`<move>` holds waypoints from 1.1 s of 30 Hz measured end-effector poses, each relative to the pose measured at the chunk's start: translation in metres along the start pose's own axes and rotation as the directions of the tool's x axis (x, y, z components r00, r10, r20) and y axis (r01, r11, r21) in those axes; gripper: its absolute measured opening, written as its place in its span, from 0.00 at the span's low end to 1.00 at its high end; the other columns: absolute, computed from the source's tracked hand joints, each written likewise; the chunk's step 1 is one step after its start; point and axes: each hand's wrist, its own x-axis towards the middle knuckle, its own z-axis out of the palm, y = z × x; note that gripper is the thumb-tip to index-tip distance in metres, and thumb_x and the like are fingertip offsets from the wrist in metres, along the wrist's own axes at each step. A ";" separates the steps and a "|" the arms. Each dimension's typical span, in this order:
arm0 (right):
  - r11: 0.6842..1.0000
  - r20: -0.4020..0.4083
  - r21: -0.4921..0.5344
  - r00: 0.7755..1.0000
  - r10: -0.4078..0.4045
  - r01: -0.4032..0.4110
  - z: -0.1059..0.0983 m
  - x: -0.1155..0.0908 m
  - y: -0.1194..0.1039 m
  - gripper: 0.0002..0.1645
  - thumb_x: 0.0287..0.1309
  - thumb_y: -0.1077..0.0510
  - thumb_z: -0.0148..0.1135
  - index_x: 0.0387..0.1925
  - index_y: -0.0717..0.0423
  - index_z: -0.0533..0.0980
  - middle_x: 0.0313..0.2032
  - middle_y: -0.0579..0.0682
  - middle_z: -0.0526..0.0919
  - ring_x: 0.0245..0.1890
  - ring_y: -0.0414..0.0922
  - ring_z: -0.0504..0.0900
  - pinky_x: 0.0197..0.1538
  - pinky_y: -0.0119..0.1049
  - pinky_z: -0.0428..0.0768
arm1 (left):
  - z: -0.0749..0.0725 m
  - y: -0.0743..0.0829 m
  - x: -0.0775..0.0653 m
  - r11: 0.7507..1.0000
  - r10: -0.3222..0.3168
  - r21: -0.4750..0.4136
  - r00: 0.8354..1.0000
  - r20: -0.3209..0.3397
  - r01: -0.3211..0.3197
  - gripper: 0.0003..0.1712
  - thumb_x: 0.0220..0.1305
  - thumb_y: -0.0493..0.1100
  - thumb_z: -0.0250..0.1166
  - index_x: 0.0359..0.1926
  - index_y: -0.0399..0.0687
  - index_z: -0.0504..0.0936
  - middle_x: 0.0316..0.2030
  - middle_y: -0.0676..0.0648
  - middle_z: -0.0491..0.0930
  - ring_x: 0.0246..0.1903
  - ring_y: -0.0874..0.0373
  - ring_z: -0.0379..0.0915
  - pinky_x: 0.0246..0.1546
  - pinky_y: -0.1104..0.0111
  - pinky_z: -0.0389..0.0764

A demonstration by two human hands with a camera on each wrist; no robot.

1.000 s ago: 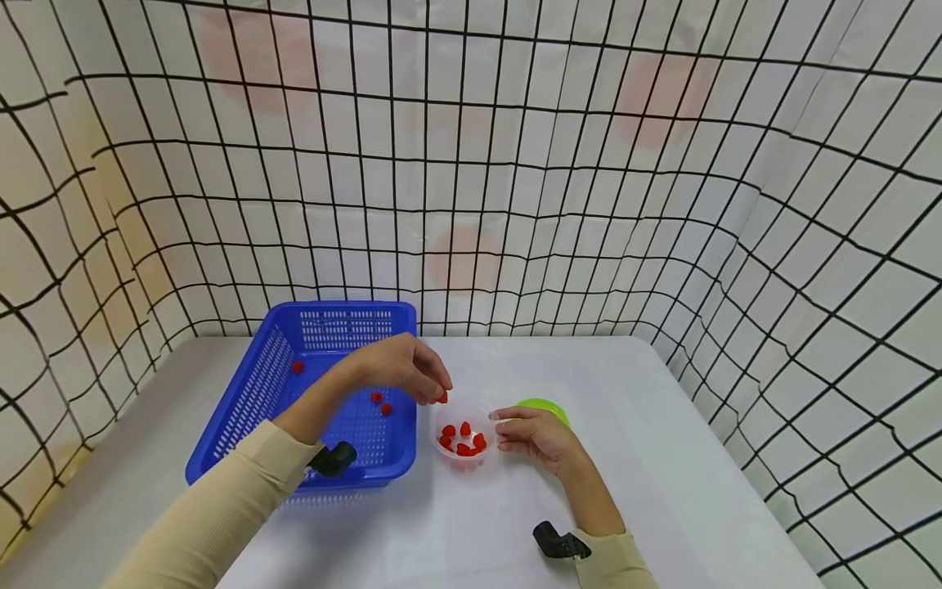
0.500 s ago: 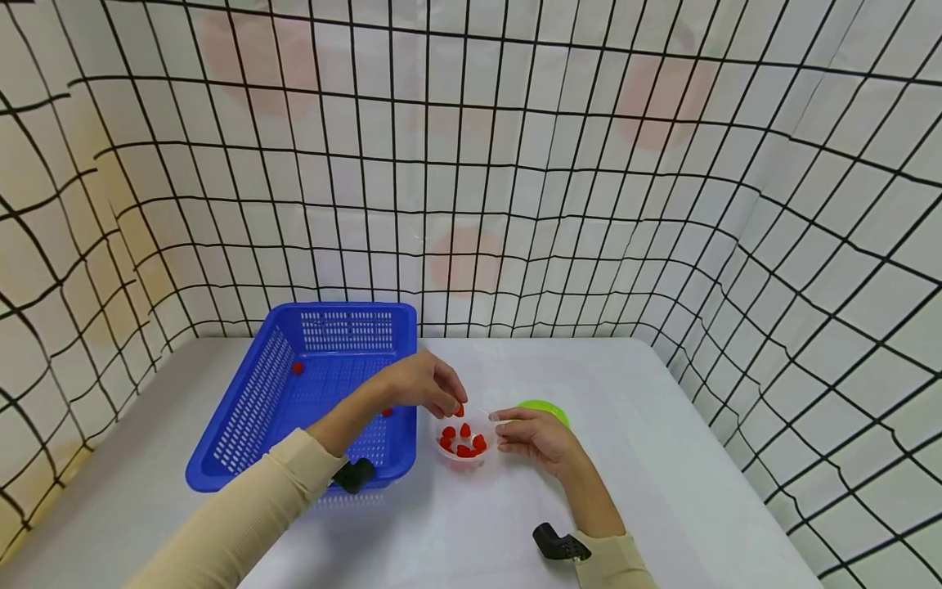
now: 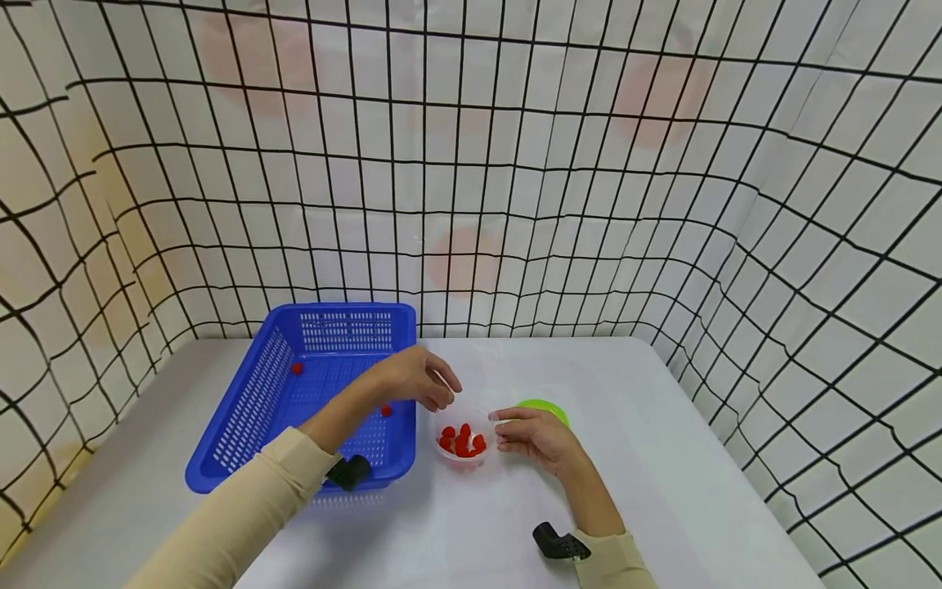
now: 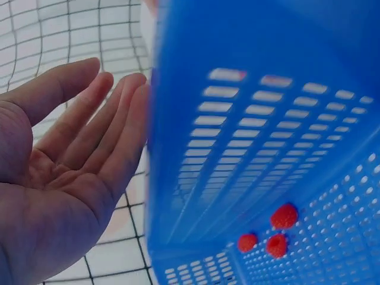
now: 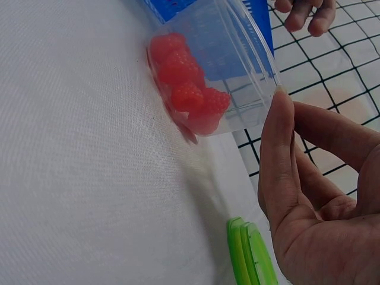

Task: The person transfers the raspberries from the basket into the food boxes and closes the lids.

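My left hand (image 3: 419, 379) hovers above a clear plastic tub (image 5: 240, 98), with nothing between its fingers; the left wrist view shows it relaxed, the thumb apart from the fingers. Several red raspberries (image 3: 462, 444) lie heaped in the bottom of the tub. With thumb and forefinger, my right hand (image 3: 540, 439) pinches the tub's rim at its right side. To the left stands a blue perforated basket (image 3: 346, 308). Inside the basket, the left wrist view shows a few more raspberries (image 4: 284, 216) on the floor.
A bright green lid (image 3: 549, 407) lies on the white table (image 3: 662, 491), behind my right hand. Black netting (image 3: 471, 172) over white cloth encloses the table at the back and both sides.
The raspberry held in my left hand has dropped into the tub with the others. That hand moved right over the tub and let go. My right hand has stayed put.
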 end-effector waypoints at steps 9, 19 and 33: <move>1.000 -0.002 0.000 1.000 -0.005 0.005 0.000 -0.001 -0.001 0.24 0.62 0.66 0.66 0.58 0.73 0.76 0.44 0.61 0.87 0.28 0.43 0.87 0.41 0.36 0.89 | -0.047 -0.007 -0.007 0.998 -0.023 -0.059 0.992 -0.128 0.016 0.14 0.65 0.40 0.70 0.49 0.38 0.86 0.40 0.38 0.88 0.35 0.50 0.87 0.44 0.62 0.88; 1.000 -0.007 -0.004 1.000 0.005 -0.005 0.001 -0.002 -0.001 0.24 0.62 0.66 0.66 0.58 0.72 0.76 0.47 0.62 0.86 0.29 0.43 0.87 0.42 0.35 0.89 | -0.072 -0.062 -0.005 0.981 -0.179 -0.114 0.963 -0.204 0.158 0.18 0.69 0.39 0.65 0.53 0.30 0.82 0.43 0.35 0.87 0.42 0.46 0.87 0.51 0.56 0.86; 1.000 -0.001 0.000 1.000 -0.009 0.009 -0.001 -0.003 -0.001 0.24 0.62 0.66 0.66 0.58 0.74 0.76 0.48 0.61 0.86 0.29 0.43 0.87 0.42 0.35 0.88 | -0.067 -0.092 0.004 0.954 -0.293 -0.101 0.949 -0.117 0.282 0.15 0.66 0.37 0.66 0.48 0.27 0.84 0.39 0.34 0.88 0.40 0.42 0.88 0.48 0.54 0.87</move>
